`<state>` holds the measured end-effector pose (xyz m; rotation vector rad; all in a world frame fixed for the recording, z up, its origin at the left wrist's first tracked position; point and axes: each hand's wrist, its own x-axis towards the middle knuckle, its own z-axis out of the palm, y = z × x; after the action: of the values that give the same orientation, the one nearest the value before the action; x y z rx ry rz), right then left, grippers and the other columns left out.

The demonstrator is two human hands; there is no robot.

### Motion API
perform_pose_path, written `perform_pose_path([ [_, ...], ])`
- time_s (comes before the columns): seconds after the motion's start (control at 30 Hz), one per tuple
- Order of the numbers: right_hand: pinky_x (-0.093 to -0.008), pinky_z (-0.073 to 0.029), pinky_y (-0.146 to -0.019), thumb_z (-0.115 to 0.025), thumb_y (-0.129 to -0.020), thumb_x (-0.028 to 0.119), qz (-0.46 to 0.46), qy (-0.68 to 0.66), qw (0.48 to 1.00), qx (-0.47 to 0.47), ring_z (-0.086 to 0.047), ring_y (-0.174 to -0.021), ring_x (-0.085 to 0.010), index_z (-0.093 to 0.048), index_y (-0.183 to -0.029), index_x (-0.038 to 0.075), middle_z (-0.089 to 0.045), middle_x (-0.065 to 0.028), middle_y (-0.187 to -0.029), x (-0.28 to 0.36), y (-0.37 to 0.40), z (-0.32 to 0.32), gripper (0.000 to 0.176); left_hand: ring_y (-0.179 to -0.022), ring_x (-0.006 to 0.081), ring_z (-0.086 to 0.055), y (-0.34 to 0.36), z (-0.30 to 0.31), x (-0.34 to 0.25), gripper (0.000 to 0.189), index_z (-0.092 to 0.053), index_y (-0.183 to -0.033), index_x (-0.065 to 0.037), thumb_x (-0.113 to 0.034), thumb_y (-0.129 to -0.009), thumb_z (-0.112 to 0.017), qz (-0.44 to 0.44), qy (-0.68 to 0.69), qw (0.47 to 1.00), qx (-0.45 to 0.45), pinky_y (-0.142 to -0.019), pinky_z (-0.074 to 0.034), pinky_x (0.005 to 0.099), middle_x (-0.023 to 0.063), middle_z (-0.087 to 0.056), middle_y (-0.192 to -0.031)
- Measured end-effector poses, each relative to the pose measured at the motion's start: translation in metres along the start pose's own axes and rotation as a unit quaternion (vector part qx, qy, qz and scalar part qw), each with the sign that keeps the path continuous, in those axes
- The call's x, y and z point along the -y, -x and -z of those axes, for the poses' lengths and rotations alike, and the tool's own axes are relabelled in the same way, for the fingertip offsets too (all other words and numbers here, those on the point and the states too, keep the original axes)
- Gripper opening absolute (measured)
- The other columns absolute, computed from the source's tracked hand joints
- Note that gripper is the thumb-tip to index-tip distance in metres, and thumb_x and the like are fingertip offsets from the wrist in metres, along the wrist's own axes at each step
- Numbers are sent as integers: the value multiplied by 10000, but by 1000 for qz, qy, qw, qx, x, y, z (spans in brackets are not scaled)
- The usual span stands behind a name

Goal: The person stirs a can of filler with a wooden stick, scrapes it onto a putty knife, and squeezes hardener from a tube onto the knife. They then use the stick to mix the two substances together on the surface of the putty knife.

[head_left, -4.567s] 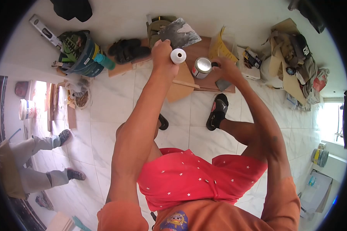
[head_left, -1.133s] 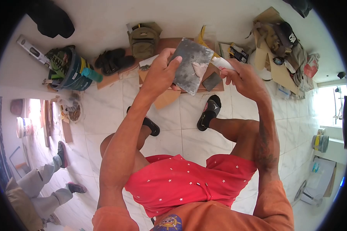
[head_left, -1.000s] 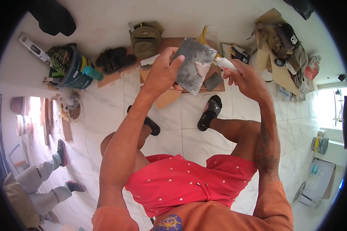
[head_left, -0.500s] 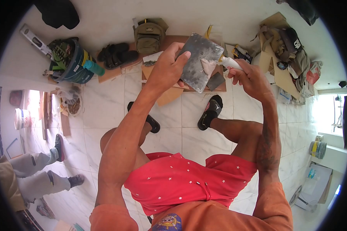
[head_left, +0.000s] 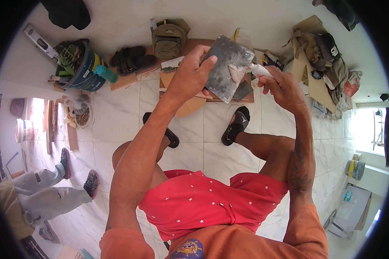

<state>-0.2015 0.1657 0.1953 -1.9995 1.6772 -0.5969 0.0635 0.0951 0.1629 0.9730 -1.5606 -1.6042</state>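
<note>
My left hand grips the left edge of a dark grey, square metal plate, its thumb on top. A lump of pale paste lies on the plate's right part. In my right hand is a white tube, its yellowish tip pointing left at the plate's right edge. Just below that edge shows a smaller dark grey square piece. Brown boards lie on the floor behind and beneath the plate.
A bucket of tools, black sandals and a backpack stand along the wall. Bags and cardboard are piled at the right. At the left, another person's legs in grey trousers rest on the tiled floor.
The plate and both hands have shifted very slightly to the right in view. The other person's nearer foot has moved right and up. My grip on both things is the same.
</note>
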Motion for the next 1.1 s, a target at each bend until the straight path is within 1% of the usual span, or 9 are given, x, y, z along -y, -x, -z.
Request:
perform_pose_path([
  [0.23, -344, -530, -669, -521, -966, 63, -6, -3, 1000, -10, -693, -666, -223, -646, -1044, 5, -705, -104, -729, 1, 0, -1, 158, -644, 98, -625, -1, -1, 4, 319, -540, -1194, 23, -257, -1043, -520, 0, -3, 1000, 4, -456, -551, 243, 83, -607, -918],
  [0.33, -346, -526, -660, -531, -976, 83, -7, 9, 1000, -3, -686, -652, -220, -648, -1054, 8, -699, -103, -718, -1, 0, -1, 159, -650, 98, -623, -1, -1, 3, 318, -540, -1198, 24, -253, -1042, -519, -2, -6, 1000, 0, -457, -550, 243, 82, -608, -922],
  [0.53, -349, -505, -627, -585, -1003, 178, -8, 17, 1000, -7, -664, -616, -216, -646, -1048, 16, -680, -98, -691, 1, 0, -1, 179, -667, 100, -625, -1, -1, 3, 322, -540, -1205, 24, -254, -1044, -515, -1, -14, 1000, 1, -458, -549, 242, 81, -603, -927],
  [0.7, -354, -499, -615, -603, -1001, 195, 6, 16, 1000, -13, -666, -613, -215, -643, -1040, 12, -677, -99, -691, 2, 0, -2, 192, -665, 100, -623, -1, -1, 2, 323, -538, -1208, 24, -252, -1043, -516, -3, -18, 1000, -1, -463, -552, 244, 85, -599, -932],
  [0.8, -359, -497, -610, -606, -1000, 202, 4, 21, 1000, -13, -666, -611, -220, -643, -1030, 11, -676, -104, -692, 3, 0, -1, 197, -610, 49, -610, -1, -3, 6, 293, -570, -1206, -50, -293, -1046, -537, -6, -15, 1000, -18, -460, -505, 219, 12, -648, -817],
  [1.0, -366, -494, -607, -610, -998, 226, -7, 30, 999, -14, -659, -605, -232, -646, -1022, 15, -672, -109, -688, 4, 0, -1, 216, -614, 53, -605, 0, -3, 3, 310, -571, -1223, -45, -296, -1043, -543, 1, -23, 1000, -22, -461, -505, 228, 20, -647, -822],
  [1.1, -368, -494, -609, -608, -997, 225, -11, 34, 999, -15, -659, -608, -231, -648, -1030, 18, -672, -111, -692, 6, 0, -1, 214, -633, 101, -619, 0, -2, 2, 324, -539, -1198, 30, -254, -1043, -516, -4, -17, 1000, -1, -460, -542, 248, 93, -613, -904],
])
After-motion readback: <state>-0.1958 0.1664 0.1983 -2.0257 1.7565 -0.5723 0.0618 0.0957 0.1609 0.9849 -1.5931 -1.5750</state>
